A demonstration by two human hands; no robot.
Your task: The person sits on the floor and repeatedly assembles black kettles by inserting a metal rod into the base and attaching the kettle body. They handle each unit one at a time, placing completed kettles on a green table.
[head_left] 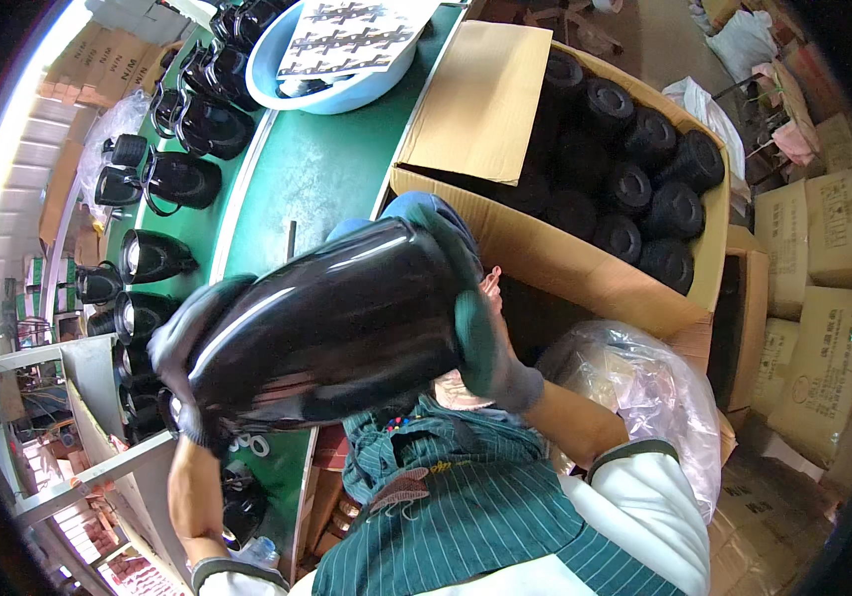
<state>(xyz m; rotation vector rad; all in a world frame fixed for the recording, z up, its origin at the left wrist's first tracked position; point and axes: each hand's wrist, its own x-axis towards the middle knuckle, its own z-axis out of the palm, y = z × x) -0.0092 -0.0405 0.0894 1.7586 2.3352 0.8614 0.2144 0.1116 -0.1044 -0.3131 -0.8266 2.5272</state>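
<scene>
Between my two gloved hands I hold a large glossy black jug body (331,323), tilted in front of my chest with its right end higher. My left hand (179,333), in a grey glove, grips its left end. My right hand (482,348), in a green and grey glove, presses against the right end, fingers wrapped partly behind it. The far sides of the jug body and some fingertips are hidden. Beneath it show my blue-clad knee and my green striped apron (465,507).
Left of me runs a green workbench (282,189) with black jugs (182,181) in rows and a light blue basin (346,94) holding printed sheets. To the right, an open carton (585,258) holds several round black parts (629,189). Clear plastic bags (634,387) and stacked cartons (823,368) stand beyond.
</scene>
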